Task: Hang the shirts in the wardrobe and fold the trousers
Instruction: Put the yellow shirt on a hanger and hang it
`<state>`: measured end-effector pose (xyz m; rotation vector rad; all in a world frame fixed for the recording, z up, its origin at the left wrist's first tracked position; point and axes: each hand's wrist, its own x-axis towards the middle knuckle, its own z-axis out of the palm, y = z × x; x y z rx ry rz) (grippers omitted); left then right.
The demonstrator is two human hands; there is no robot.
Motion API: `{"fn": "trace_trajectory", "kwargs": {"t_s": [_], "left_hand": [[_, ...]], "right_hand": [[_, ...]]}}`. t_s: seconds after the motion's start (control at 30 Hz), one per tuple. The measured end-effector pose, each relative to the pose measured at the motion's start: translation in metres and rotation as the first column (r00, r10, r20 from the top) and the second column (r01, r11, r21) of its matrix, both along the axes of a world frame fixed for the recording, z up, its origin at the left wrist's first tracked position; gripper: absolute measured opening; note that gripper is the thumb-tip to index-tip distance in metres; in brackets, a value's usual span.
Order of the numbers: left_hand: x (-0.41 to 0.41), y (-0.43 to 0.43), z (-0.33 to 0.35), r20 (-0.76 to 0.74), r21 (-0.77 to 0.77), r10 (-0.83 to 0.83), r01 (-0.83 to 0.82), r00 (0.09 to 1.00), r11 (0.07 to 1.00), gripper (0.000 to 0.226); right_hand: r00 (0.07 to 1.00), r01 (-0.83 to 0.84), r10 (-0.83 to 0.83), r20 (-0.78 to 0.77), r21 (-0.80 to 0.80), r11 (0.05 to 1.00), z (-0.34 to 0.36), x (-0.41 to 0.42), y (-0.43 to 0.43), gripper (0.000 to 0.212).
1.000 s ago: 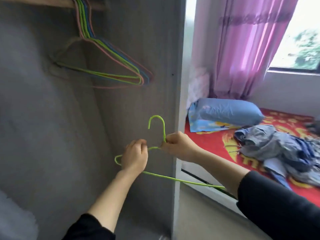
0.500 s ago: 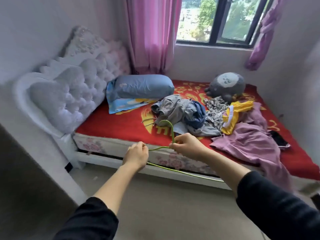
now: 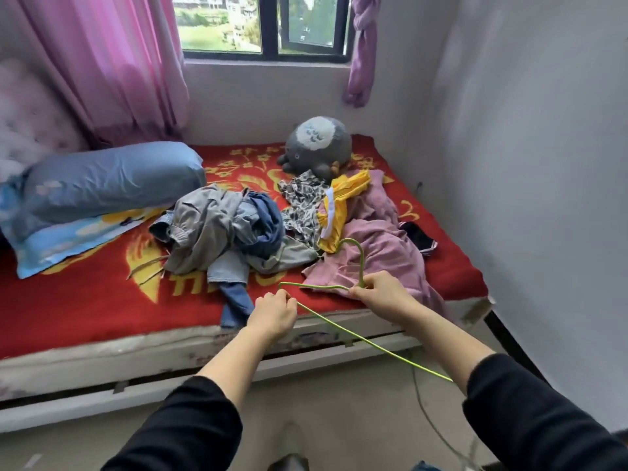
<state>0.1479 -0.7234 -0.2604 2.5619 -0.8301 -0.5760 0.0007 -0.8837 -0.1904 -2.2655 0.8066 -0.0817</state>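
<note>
The hanger (image 3: pixel 362 266) is a thin lime-green wire type with an open curved hook, a flat shoulder wire and a long straight bottom bar. It sits at centre frame, above the front edge of the bed (image 3: pixel 85 300), hook pointing up and away from the person. The left hand (image 3: pixel 273 312) has its fingers curled around the hanger's left corner. The right hand (image 3: pixel 380 294) pinches the neck at the base of the hook. The bottom bar runs diagonally down to the lower right, ending behind the right sleeve. The pile of clothes (image 3: pixel 224 229) lies at mid-frame on the red cover, with a pink garment (image 3: pixel 380 246) directly beyond the hook, draping over the bed's front edge. A wall (image 3: pixel 543 198) closes off the right side. Bare floor (image 3: pixel 339 402) occupies the lower frame between the person and the bed.
</note>
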Motion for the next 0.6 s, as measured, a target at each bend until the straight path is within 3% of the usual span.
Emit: {"fn": "trace_trajectory", "kwargs": {"t_s": [0.3,0.6], "left_hand": [[0.103,-0.166,-0.046,-0.057,0.101,-0.130,0.136,0.990,0.986,0.039],[0.157,-0.275,-0.109,-0.226,0.256,-0.117,0.174,0.967,0.951,0.036]], "right_hand": [[0.974,0.218,-0.213,-0.073,0.056,0.974,-0.044,0.081,-0.146,0.038],[0.926,0.369,-0.346,-0.153,0.163,0.915,-0.097,0.126,-0.263,0.035]]}}
